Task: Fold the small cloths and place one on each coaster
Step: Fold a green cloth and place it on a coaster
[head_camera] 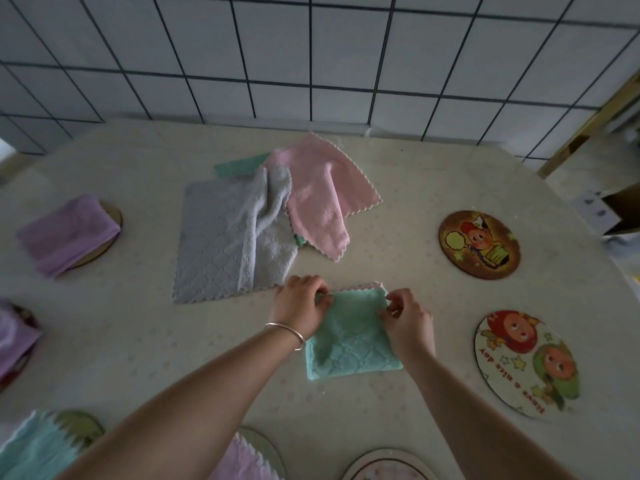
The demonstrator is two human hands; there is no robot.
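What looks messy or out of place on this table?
Only the unfolded pile mid-table: a grey cloth lies rumpled, overlapped by a creased pink cloth, with a green one peeking out beneath. Nothing looks spilled or damaged.

- My desk (145,341) wears a pale cream cover with faint speckles.
- Beyond it stands a white tiled wall (311,46), dark grout lines.
- Light is dim.
- At right, perhaps a wooden frame (588,123).

cloth pile (256,223) behind folded cloth (349,337)

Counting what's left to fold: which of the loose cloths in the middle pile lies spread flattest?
The grey patterned cloth, spread nearly flat at the pile's left; the pink cloth is draped and creased, the green one mostly hidden.
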